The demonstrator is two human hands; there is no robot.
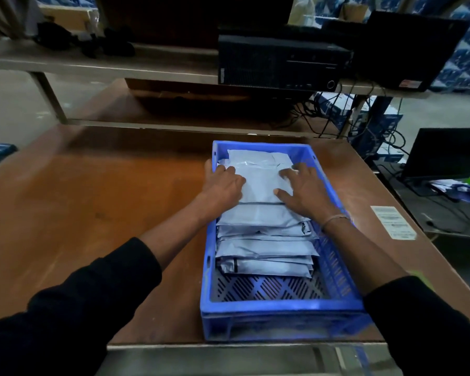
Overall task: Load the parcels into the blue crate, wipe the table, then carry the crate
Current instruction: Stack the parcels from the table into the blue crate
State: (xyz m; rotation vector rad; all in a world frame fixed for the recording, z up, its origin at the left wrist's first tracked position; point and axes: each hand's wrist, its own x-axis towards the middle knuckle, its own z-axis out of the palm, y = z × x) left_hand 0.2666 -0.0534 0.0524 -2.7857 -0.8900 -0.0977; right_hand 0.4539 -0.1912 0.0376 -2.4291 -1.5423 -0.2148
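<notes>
A blue slotted crate (282,313) stands on the brown table (92,202), right of centre, its near end at the table's front edge. Several grey plastic parcels (263,248) lie overlapping inside it, stacked from the far end toward the middle. The near part of the crate floor is bare. My left hand (223,185) rests on the left edge of the top parcel (258,183), fingers bent over it. My right hand (304,189) lies flat on that parcel's right side, fingers spread.
A paper label (394,222) is stuck on the table at the right. Behind the table is a shelf with a black computer case (280,63) and cables. A black laptop (442,156) sits on a lower surface to the right.
</notes>
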